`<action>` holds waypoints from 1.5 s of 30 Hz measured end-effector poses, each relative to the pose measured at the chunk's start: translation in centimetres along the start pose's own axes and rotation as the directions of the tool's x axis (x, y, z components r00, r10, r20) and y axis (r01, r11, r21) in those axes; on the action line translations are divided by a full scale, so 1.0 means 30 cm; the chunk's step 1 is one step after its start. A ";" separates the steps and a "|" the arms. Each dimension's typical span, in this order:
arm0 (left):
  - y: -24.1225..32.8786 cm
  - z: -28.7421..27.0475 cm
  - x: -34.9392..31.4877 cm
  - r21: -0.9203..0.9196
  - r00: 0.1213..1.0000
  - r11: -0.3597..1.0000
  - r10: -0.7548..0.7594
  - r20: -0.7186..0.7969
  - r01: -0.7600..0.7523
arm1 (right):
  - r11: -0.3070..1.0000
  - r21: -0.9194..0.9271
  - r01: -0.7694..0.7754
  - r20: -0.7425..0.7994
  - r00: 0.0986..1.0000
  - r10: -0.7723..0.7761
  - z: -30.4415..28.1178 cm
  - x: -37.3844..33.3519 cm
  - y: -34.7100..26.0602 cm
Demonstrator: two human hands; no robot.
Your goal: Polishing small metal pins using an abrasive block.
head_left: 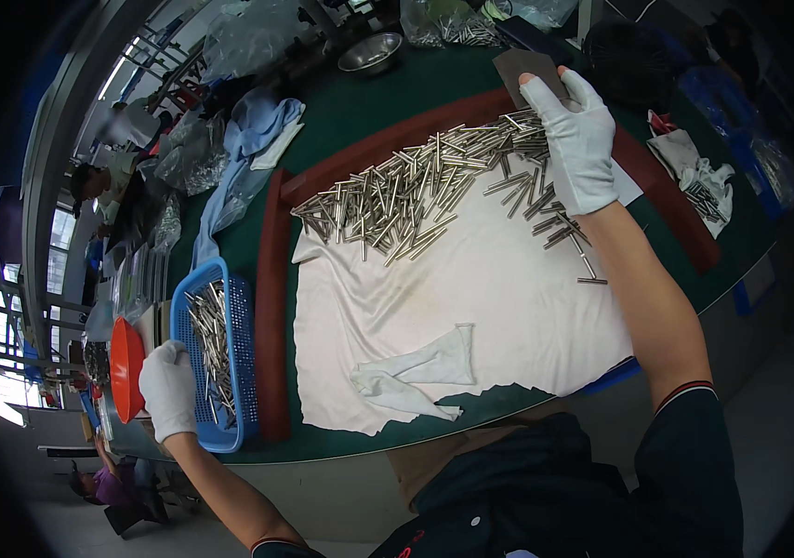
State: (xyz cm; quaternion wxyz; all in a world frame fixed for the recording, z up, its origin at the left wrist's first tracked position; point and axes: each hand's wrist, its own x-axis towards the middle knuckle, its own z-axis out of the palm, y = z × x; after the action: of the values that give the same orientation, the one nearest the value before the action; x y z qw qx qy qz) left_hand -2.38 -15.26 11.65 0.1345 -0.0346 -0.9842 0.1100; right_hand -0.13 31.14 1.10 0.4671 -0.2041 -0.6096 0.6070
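My right hand point(580, 144), in a white glove, reaches to the far right and pinches a dark, flat, stiff piece point(511, 67) between thumb and fingers. Below and left of it spreads a heap of thin metal rods point(406, 191) on a pale cloth point(546, 335). My left hand point(169, 391), also gloved, is closed at the left rim of a blue plastic basket point(244, 372); its fingertips are partly hidden. More metal rods point(214, 339) lie inside that basket.
Dark red bars point(273, 316) frame the cloth on three sides. A crumpled white rag point(430, 367) lies near the front. An orange bowl point(125, 370) stands left of the basket, a metal bowl point(371, 54) at the back. Rods on a cloth point(702, 191) lie right. Other people sit far left.
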 end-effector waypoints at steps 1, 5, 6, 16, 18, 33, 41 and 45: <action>0.057 -0.036 0.020 -0.035 0.995 0.997 0.069 -0.069 -0.071 | 1.000 -0.002 -0.001 -0.005 1.000 0.001 -0.008 0.003 0.001; 0.337 -0.052 0.070 -0.197 0.825 0.827 0.440 -0.355 -0.526 | 1.000 -0.028 -0.015 0.006 1.000 0.015 0.001 -0.008 -0.001; 0.447 -0.044 0.062 -0.273 0.799 0.759 0.506 -0.325 -0.591 | 0.999 -0.003 -0.038 0.024 0.999 0.038 0.000 -0.011 -0.001; 1.027 0.154 0.107 -0.492 0.673 0.539 0.726 -0.140 -0.683 | 0.999 -0.018 -0.047 0.035 0.998 0.048 0.010 -0.017 0.018; 1.061 0.168 0.118 -0.401 0.685 0.603 0.723 -0.090 -0.689 | 0.997 0.016 -0.071 0.042 0.997 0.070 0.015 -0.024 0.017; 0.694 0.079 0.104 -0.763 0.642 -0.273 0.731 0.231 0.586 | 0.994 -0.110 -0.031 0.152 0.987 0.047 0.027 -0.078 0.009; 0.515 0.229 0.027 -0.626 0.733 -0.455 0.611 0.298 0.633 | 0.981 -0.007 -0.195 0.294 0.937 0.188 0.078 -0.181 -0.071; 0.501 0.236 0.000 -0.740 0.789 -0.359 0.493 0.367 0.569 | 0.978 -0.049 -0.202 0.350 0.914 0.206 0.081 -0.213 -0.073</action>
State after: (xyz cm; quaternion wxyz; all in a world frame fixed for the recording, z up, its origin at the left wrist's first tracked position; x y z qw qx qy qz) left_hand -3.72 -2.10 1.60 -0.2787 -0.0515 -0.5935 -0.7533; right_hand 1.66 24.20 1.50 0.2829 -0.1571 -0.6626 0.6755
